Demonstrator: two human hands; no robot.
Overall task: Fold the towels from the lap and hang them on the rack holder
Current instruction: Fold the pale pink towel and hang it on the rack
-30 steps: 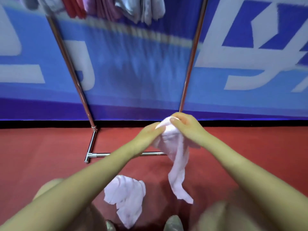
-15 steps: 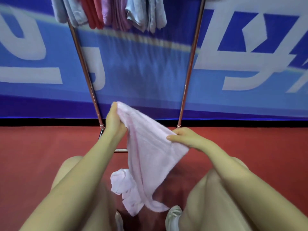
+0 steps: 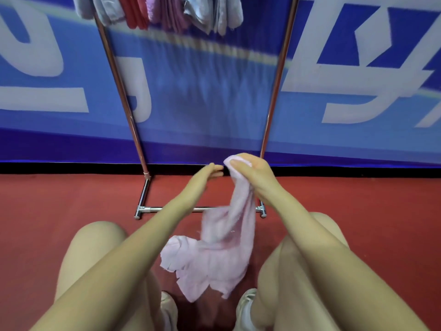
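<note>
The grip is the right hand [image 3: 250, 173] alone, closed on one bunched end of the pale pink terry towel [image 3: 222, 244], held up in front of the knees. From there the towel's long axis runs straight down, its loose end draped low between the legs above the shoes. The left hand [image 3: 207, 174] is open and empty, fingertips just beside the pinched end, so it is nearest to take a corner. Beyond stands the chrome rack [image 3: 274, 91], its top rail crowded with hung folded towels [image 3: 167, 13].
</note>
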